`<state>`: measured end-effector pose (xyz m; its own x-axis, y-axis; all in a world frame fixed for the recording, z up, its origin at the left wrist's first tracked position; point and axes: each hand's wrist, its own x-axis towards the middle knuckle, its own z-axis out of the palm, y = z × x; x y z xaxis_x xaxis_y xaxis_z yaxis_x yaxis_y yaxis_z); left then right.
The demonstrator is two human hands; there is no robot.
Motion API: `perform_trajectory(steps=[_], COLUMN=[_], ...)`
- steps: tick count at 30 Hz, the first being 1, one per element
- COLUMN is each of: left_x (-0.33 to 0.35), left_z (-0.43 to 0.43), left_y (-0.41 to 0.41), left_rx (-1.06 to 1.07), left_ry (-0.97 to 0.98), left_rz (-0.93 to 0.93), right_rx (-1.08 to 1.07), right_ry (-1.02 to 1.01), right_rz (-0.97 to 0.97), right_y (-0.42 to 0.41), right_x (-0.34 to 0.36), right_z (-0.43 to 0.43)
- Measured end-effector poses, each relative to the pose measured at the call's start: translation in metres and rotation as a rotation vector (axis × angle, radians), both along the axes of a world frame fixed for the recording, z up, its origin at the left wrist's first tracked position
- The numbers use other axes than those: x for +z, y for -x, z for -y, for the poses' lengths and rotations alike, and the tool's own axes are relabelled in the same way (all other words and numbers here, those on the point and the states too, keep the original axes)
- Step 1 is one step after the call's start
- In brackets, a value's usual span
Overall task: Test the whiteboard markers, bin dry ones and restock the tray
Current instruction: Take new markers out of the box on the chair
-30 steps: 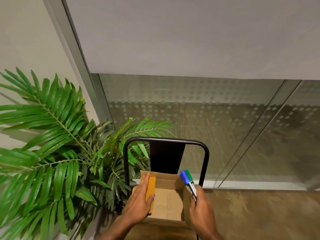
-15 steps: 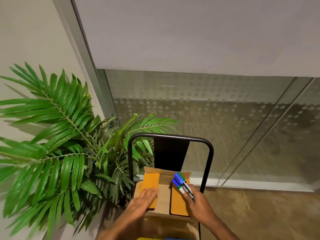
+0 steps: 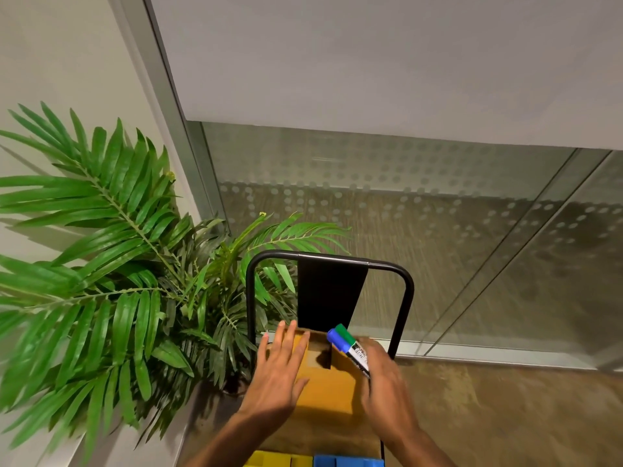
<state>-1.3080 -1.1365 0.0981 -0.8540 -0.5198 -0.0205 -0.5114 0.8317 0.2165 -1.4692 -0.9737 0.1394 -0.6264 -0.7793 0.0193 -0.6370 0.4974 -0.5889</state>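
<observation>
A: How far along does it look?

B: Early, I'd judge; the right hand (image 3: 384, 385) grips a blue-capped marker (image 3: 338, 341) and a green-capped marker (image 3: 345, 333), so fresh stock seems to be in hand; no whiteboard, tray or bin is in view, so testing, binning and restocking all look left to do.

A: And the other hand?

B: The left hand (image 3: 279, 372) lies flat, fingers straight, pressing a flap of the cardboard box (image 3: 330, 389) on the cart (image 3: 330, 257); the flaps are nearly down, with a dark gap at the far end.

A: Count for me.

B: Two markers, side by side above the box's right flap; one box; one cart; one plant (image 3: 111, 264) to the left; a yellow block (image 3: 269, 460) and a blue block (image 3: 347, 461) at the bottom edge, too cut off to count further.
</observation>
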Motion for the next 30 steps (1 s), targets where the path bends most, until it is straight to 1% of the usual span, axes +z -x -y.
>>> perform_trajectory(steps=[3,5,8,11,13,15,17,19,20,23,26,27,28,30], left_x=[-0.005,-0.009,-0.016,-0.029,-0.040,-0.041,-0.038,-0.036,-0.034,-0.021,-0.009,-0.004,0.000,0.012], left_z=[0.000,0.002,0.006,0.007,0.008,0.010,0.013,0.014,0.015,0.011,-0.002,-0.010,-0.017,-0.035], left_y=[0.010,0.011,0.009,0.006,0.003,0.000,0.001,0.001,0.000,-0.009,-0.021,-0.027,-0.034,-0.048], left_rx=[0.009,0.019,0.018,-0.019,-0.044,-0.066,-0.078,-0.091,-0.092,-0.033,0.032,0.062,0.115,0.239], left_ry=[0.028,0.034,0.007,-0.049,-0.054,-0.110,-0.093,-0.148,-0.160,-0.198,-0.311,-0.392,-0.517,-0.862], left_rz=[0.025,0.059,0.139,0.191,0.266,0.298,0.227,0.224,0.192,0.026,-0.183,-0.254,-0.320,-0.449], right_rx=[0.080,0.070,0.059,0.101,0.107,0.118,0.122,0.106,0.093,0.054,0.009,0.009,0.014,0.024], right_ry=[-0.084,-0.102,-0.164,-0.225,-0.266,-0.298,-0.326,-0.332,-0.325,-0.262,-0.236,-0.220,-0.218,-0.196], right_rz=[-0.078,-0.109,-0.092,-0.077,-0.078,-0.095,-0.125,-0.151,-0.163,-0.201,-0.239,-0.247,-0.248,-0.254], right_y=[-0.007,-0.008,-0.012,-0.020,-0.026,-0.031,-0.034,-0.036,-0.037,-0.045,-0.060,-0.065,-0.070,-0.081], right_x=[-0.004,-0.005,-0.010,-0.020,-0.024,-0.026,-0.028,-0.028,-0.027,-0.024,-0.016,-0.016,-0.015,-0.010], right_z=[0.007,0.012,0.017,0.019,0.021,0.022,0.025,0.029,0.032,0.035,0.036,0.035,0.035,0.032])
